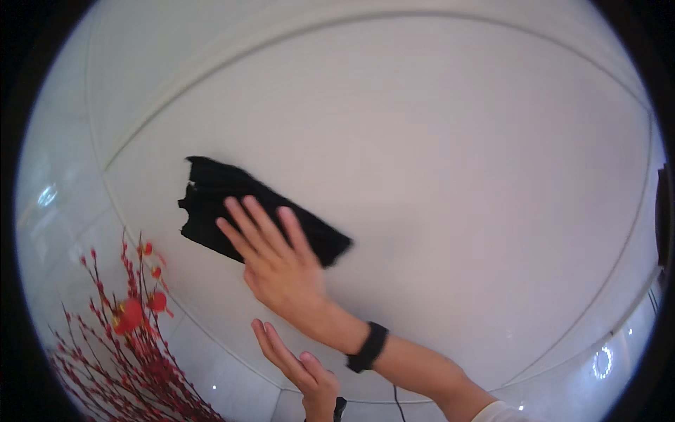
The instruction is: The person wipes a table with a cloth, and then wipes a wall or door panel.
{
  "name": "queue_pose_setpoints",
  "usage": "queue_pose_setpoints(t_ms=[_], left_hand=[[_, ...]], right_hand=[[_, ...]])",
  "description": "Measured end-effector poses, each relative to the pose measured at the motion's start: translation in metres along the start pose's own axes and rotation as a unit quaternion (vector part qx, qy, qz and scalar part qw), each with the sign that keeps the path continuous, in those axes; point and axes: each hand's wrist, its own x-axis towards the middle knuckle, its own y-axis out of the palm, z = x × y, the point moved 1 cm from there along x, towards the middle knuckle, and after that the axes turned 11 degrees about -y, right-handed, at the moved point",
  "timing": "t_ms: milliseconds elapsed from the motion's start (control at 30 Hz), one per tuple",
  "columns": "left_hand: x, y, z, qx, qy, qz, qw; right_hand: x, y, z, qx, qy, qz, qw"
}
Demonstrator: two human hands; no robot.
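Note:
A black cloth (227,184) with a ragged left edge lies spread on a broad pale surface (448,158). My right hand (287,269), with a black band (367,346) around its wrist, rests palm down over the cloth's lower middle, fingers spread and straight. Part of the cloth is hidden beneath it. Below and apart from the cloth, my left hand (303,364) is raised with its fingers extended, holding nothing. A dark band (340,409) shows at the left wrist.
Red-budded branches (153,364) with red lantern-like ornaments (129,315) rise at lower left, beside the surface's edge. Glossy pale floor tiles (68,248) surround it. A thin dark cord (398,403) hangs at the bottom. A dark object (663,216) stands at far right.

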Motion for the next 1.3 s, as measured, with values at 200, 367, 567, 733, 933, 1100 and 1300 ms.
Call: queue_pose_setpoints(t_ms=[200,367,567,733,933,1100,1300], left_hand=[[0.029,0.017,-0.115,-0.052,0.062,0.081,0.993],[0.063,0.034,-0.207,-0.056,0.123,0.132,0.982],[0.067,0.049,-0.295,-0.102,0.181,0.18,0.961],[0.048,0.053,-0.327,-0.124,0.236,0.251,0.931],[0.001,0.072,-0.37,-0.176,0.271,0.33,0.887],[-0.07,0.095,-0.436,-0.243,0.286,0.417,0.828],[-0.165,0.133,-0.533,-0.296,0.329,0.548,0.71]], right_hand=[[-0.064,-0.155,-0.175,-0.2,0.196,-0.041,0.959],[-0.146,-0.283,-0.318,-0.282,0.339,-0.127,0.888],[-0.218,-0.329,-0.38,-0.318,0.408,-0.148,0.843],[-0.181,-0.301,-0.311,-0.214,0.52,-0.078,0.823],[-0.203,-0.383,-0.294,0.047,0.707,-0.093,0.699],[-0.292,-0.488,-0.268,0.456,0.693,-0.48,0.284],[-0.352,-0.652,-0.208,0.397,0.623,-0.601,0.305]])
